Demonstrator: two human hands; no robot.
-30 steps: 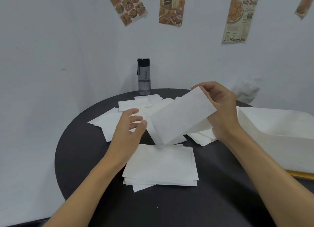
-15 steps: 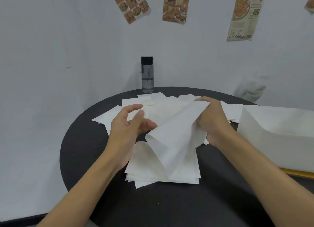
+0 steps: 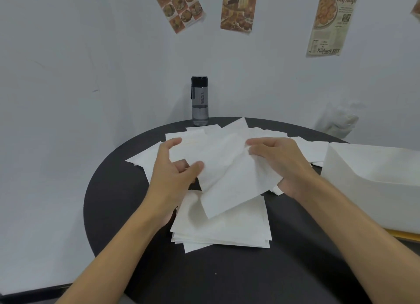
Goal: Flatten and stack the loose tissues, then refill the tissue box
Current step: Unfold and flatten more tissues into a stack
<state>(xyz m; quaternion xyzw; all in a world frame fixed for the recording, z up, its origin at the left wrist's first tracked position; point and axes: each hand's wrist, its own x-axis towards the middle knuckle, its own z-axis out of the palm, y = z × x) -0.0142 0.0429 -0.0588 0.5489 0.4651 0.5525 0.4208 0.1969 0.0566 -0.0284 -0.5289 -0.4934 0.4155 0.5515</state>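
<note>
Round black table [image 3: 227, 281]: water bottle [image 3: 200, 101] upright at far edge, loose tissues [image 3: 150, 158] spread behind the hands, white tissue box [image 3: 375, 185] at right. Flattened stack [image 3: 227, 231] at front. One tissue [image 3: 229, 181] held over the stack: left hand [image 3: 170, 178] pinches its left edge, right hand [image 3: 281, 162] grips its upper right.

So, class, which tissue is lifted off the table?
The held tissue, raised between the left hand and right hand; the rest lie on the table.
</note>
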